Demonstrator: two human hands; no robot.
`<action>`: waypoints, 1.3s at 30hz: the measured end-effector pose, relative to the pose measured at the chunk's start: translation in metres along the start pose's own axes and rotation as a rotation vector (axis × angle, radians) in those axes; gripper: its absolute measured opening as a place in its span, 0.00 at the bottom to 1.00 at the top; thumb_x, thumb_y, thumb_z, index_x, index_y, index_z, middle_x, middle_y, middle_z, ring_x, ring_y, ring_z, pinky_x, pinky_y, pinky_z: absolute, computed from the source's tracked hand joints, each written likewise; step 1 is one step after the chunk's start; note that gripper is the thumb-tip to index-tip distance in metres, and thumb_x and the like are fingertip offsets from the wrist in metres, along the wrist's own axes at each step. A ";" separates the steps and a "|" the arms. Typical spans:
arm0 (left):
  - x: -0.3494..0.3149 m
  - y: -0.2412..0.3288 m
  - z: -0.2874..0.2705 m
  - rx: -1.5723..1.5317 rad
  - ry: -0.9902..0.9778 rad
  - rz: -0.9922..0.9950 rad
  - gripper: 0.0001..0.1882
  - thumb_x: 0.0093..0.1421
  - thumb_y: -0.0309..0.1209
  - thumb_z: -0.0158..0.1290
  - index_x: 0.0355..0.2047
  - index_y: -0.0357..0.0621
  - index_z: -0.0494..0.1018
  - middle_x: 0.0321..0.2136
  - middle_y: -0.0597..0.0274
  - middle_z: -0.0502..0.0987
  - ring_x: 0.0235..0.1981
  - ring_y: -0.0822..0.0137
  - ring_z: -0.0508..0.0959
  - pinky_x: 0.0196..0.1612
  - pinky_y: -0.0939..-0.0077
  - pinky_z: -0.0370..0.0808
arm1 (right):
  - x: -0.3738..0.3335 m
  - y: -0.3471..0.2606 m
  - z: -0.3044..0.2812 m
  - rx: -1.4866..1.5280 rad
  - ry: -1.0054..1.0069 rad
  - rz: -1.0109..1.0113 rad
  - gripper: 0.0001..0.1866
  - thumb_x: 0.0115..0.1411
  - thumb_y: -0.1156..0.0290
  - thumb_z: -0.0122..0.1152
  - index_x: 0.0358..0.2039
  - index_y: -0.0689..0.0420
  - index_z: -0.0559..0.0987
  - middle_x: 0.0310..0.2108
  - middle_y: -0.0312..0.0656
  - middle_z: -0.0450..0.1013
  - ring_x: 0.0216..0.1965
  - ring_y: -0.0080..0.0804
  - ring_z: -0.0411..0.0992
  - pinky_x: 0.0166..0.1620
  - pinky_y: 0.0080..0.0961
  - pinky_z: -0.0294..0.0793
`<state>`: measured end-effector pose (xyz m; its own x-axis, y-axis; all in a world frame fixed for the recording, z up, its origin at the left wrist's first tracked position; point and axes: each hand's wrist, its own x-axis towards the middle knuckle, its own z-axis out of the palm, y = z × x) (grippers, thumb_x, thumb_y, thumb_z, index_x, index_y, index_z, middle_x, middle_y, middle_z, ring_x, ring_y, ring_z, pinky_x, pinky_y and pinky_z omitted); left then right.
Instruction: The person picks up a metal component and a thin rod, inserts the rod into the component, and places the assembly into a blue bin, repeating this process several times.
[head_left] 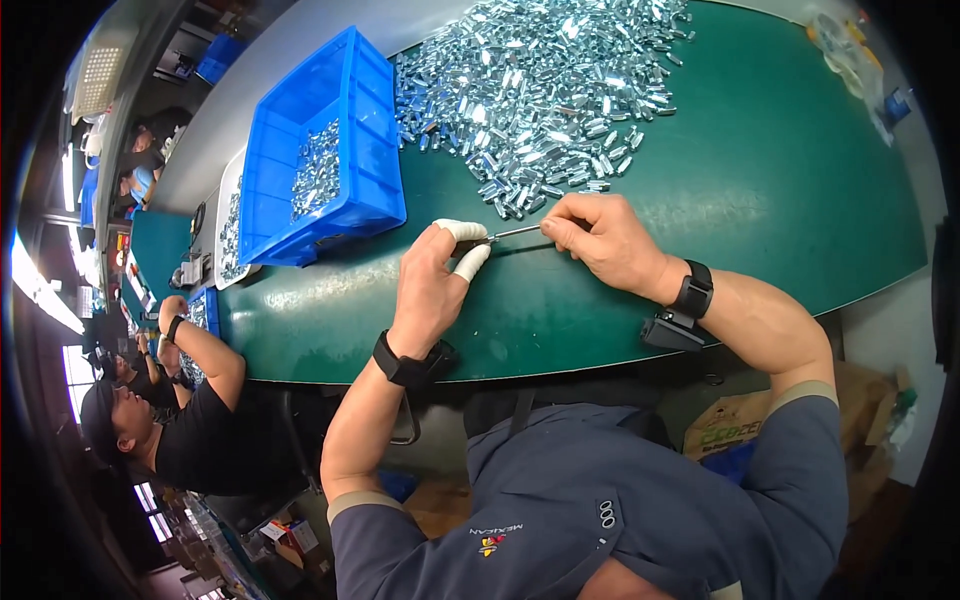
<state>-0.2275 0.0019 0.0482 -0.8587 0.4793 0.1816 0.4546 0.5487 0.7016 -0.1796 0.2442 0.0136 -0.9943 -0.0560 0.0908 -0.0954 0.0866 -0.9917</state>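
Note:
My left hand (422, 285) wears white finger covers on the thumb and index finger. It pinches a small shiny metal part (491, 239) between those two covered tips, which hide most of it. From the other side, my right hand (610, 242) grips a thin metal rod-like tool (520, 231) whose tip meets the small part. Both hands are just above the green table (760, 190). Beyond them spreads a large heap of small silvery metal pieces (540, 90).
A blue plastic bin (372, 130) partly filled with metal pieces (318, 165) stands left of the heap. Beside it is a white tray (241, 272) with more pieces. Another person (190, 430) sits at the left. A clear plastic bag (845, 60) lies at the far right.

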 end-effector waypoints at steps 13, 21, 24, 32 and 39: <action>0.001 0.010 0.015 0.062 -0.037 0.228 0.11 0.56 0.20 0.66 0.39 0.41 0.80 0.34 0.57 0.81 0.37 0.59 0.82 0.41 0.68 0.78 | -0.001 0.004 0.002 -0.336 -0.145 -0.191 0.20 0.71 0.59 0.59 0.26 0.59 0.82 0.17 0.42 0.73 0.20 0.34 0.71 0.27 0.34 0.70; 0.001 0.018 -0.040 0.299 0.123 0.383 0.12 0.55 0.20 0.67 0.40 0.40 0.81 0.36 0.56 0.82 0.39 0.54 0.82 0.43 0.67 0.78 | -0.001 -0.008 -0.001 -0.030 -0.038 -0.112 0.22 0.72 0.59 0.58 0.25 0.61 0.81 0.17 0.39 0.74 0.20 0.27 0.73 0.27 0.28 0.70; 0.016 0.014 -0.092 0.449 0.327 0.351 0.12 0.55 0.20 0.66 0.41 0.42 0.81 0.38 0.55 0.82 0.42 0.53 0.82 0.46 0.63 0.77 | 0.000 -0.003 -0.006 0.036 -0.011 -0.020 0.23 0.74 0.59 0.56 0.26 0.61 0.82 0.18 0.36 0.75 0.20 0.19 0.71 0.24 0.21 0.68; 0.044 0.011 -0.056 0.455 0.049 0.424 0.21 0.57 0.26 0.66 0.52 0.45 0.80 0.49 0.53 0.79 0.52 0.51 0.79 0.55 0.62 0.76 | -0.001 -0.005 -0.005 0.018 0.047 -0.076 0.22 0.74 0.60 0.57 0.27 0.61 0.82 0.19 0.36 0.75 0.21 0.19 0.70 0.25 0.21 0.68; 0.051 -0.003 0.010 0.470 -0.123 0.333 0.16 0.57 0.28 0.66 0.47 0.44 0.81 0.51 0.55 0.79 0.49 0.52 0.79 0.51 0.63 0.77 | 0.001 -0.003 -0.005 0.027 0.058 -0.074 0.21 0.73 0.60 0.57 0.27 0.62 0.81 0.19 0.36 0.75 0.21 0.20 0.70 0.26 0.23 0.68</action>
<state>-0.2704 0.0312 0.0487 -0.6307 0.7383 0.2391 0.7753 0.5864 0.2346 -0.1800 0.2489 0.0167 -0.9858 -0.0034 0.1678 -0.1677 0.0575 -0.9842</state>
